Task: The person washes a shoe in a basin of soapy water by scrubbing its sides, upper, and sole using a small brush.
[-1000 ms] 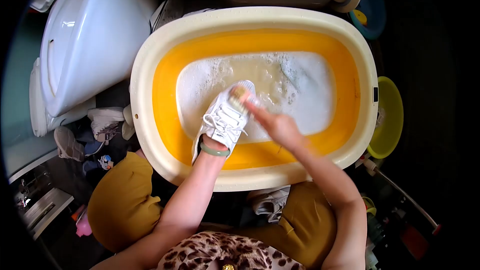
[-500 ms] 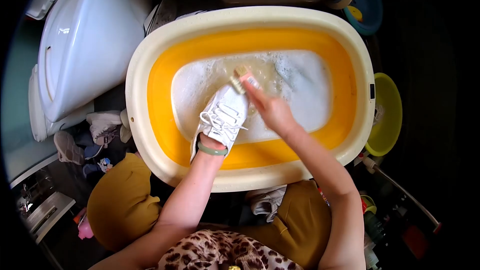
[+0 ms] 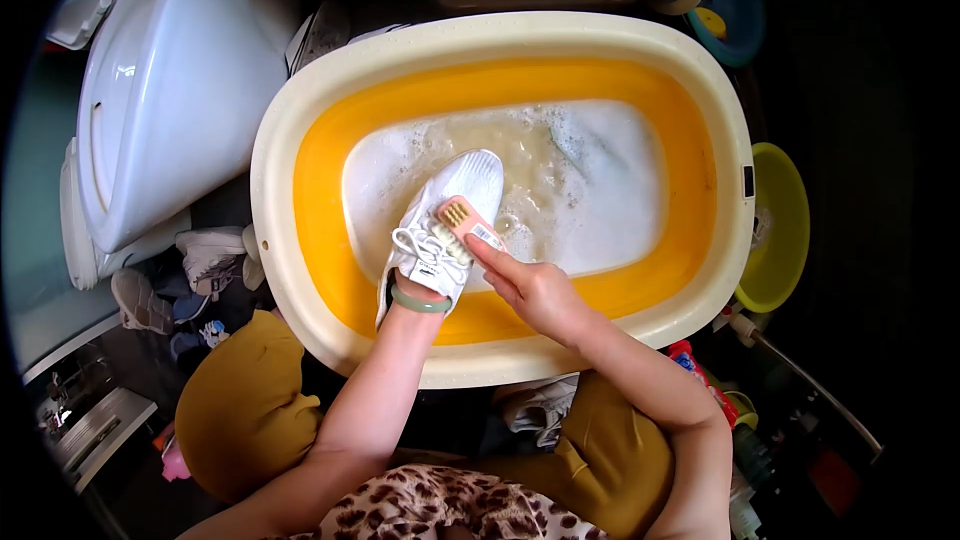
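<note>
1. Work area, with the tub as dial. The orange-walled tub (image 3: 318, 105) contains suds (image 3: 610, 210). The white shoe (image 3: 478, 180) lies left of centre, upper upward, toe towards 1 o'clock and heel towards 7.
2. Support. My left hand (image 3: 424, 287) enters the shoe at the heel, a green bangle (image 3: 420, 304) at its wrist. The fingers are hidden, so their posture cannot be told. I judge that firm outward pressure from inside would best resist the strokes.
3. Tool. My right hand (image 3: 545, 295) grips the pink brush (image 3: 468, 224), whose handle points towards 4 o'clock. Its pale lower bristles meet the shoe beside the laces (image 3: 414, 242).
4. Technique. Short strokes along the shoe, with bristles flat, seem soundest; I would work around the bow, as its loops could snag.
5. Obstacles. The bangle sits close to the collar and might be knocked by a stroke carried too far towards 7 o'clock. A greenish patch beneath the suds at 2 o'clock cannot be identified.
6. Surroundings. A yellow-green bowl (image 3: 790, 240) stands beside the tub at 3 o'clock, a red packet (image 3: 708, 380) at 4, other footwear (image 3: 140, 300) at 8, and a blue basin (image 3: 742, 15) at 1 to 2.
</note>
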`<state>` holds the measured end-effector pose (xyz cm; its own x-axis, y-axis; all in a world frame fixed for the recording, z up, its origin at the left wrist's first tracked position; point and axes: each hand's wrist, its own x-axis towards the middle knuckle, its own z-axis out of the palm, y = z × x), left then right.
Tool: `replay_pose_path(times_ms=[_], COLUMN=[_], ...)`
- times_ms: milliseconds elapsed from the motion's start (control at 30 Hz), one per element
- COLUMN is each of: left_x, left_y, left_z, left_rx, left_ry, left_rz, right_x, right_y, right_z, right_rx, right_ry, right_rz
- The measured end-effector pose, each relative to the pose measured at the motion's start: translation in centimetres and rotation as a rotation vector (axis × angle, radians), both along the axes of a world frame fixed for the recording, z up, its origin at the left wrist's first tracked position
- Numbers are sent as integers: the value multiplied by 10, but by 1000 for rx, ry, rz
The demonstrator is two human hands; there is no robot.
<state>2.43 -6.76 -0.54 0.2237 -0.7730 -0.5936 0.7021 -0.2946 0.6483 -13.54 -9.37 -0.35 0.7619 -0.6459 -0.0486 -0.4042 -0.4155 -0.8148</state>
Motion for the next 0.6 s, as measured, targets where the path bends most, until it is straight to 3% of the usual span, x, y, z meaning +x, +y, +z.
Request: replay_pose_path(times_ms=[100, 133, 167, 200, 233, 300, 367, 433, 467, 567, 600], left_x=[-9, -4, 0, 5, 6, -4, 9, 3, -3, -14, -14], left_y=[0, 0, -3, -6, -5, -6, 14, 5, 4, 0, -2], left_z=[5, -2, -3, -3, -1, 15, -41, 5, -1, -8, -3], left_rx=[-6, -94, -146, -210, -121, -38, -156, -79, -144, -243, -236], left_ry=[-73, -446, -984, -1419, -1571, -57, -446, -21, -153, -491, -553], left_rz=[87, -180, -426, -510, -635, 116, -182, -31, -19, 12, -1], right_x=[-3, 2, 8, 11, 13, 11, 5, 5, 3, 6, 8], right_y=[-24, -39, -49, -48, -43, -23, -3, -32, -42, -58, -49], right_z=[-9, -13, -11, -5, 1, 11, 17, 26, 10, -15, -13], right_rx=[-65, -70, -78, -86, -41, 21, 4, 248, 61, -47, -31], right_ry=[205, 221, 237, 236, 197, 30, 42, 381, 313, 280, 130], right_rz=[51, -7, -63, -61, -65, -6, 82, 101, 14, -122, -138])
